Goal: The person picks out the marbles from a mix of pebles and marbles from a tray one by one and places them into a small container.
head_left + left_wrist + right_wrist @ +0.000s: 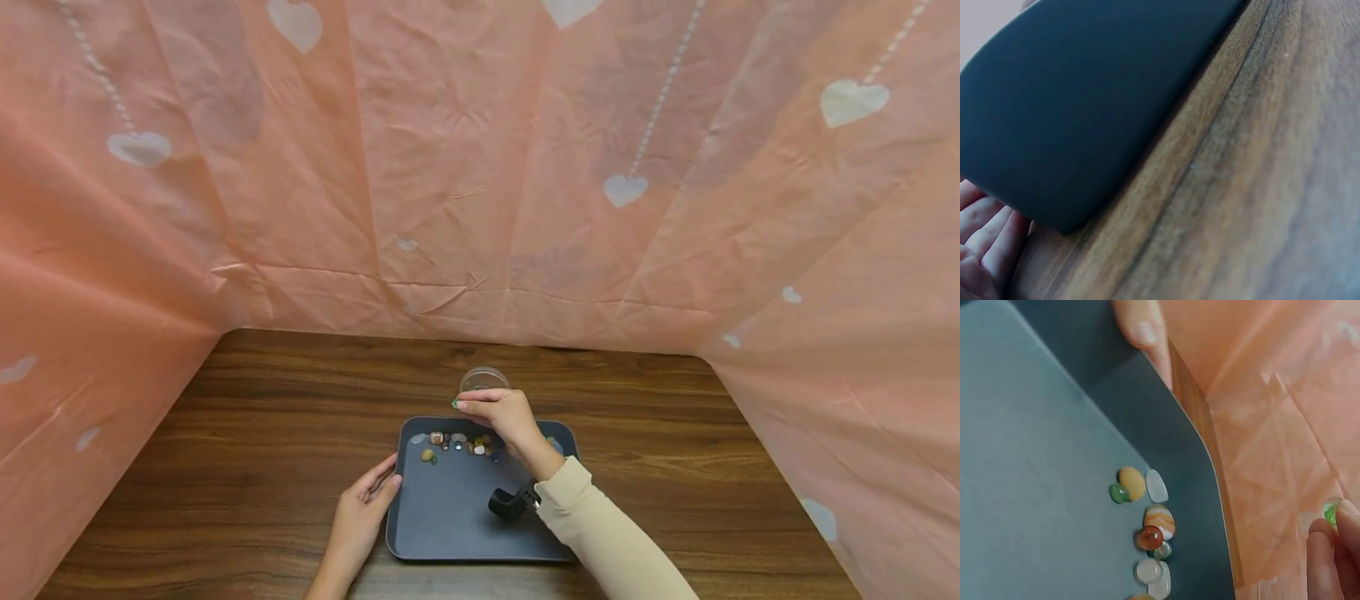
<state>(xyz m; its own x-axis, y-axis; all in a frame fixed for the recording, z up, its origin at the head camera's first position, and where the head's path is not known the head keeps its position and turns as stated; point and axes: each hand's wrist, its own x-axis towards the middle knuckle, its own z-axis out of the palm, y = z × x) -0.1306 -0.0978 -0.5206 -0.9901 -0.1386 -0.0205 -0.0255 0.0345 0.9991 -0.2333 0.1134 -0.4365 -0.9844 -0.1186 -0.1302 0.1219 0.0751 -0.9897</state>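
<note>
My right hand (504,417) pinches a small clear green glass marble (1330,511) between thumb and fingertips, above the far rim of a dark grey tray (457,521). Just behind that hand stands a round clear container (483,372), partly hidden by the fingers. My left hand (360,512) holds the tray's left side, its thumb at the rim and its fingers along the outside wall. Along the tray's far side lie several polished stones and glass pieces, among them a yellow stone (1132,482), a green one (1119,493), a striped stone (1159,519) and a reddish-brown one (1149,538).
The tray lies on a brown wood-grain table (247,467). Pink sheeting (480,208) with white hearts encloses the back and both sides. A black device (510,504) sits at my right wrist, over the tray. More stones (553,444) lie in the tray's far right corner, partly behind my wrist.
</note>
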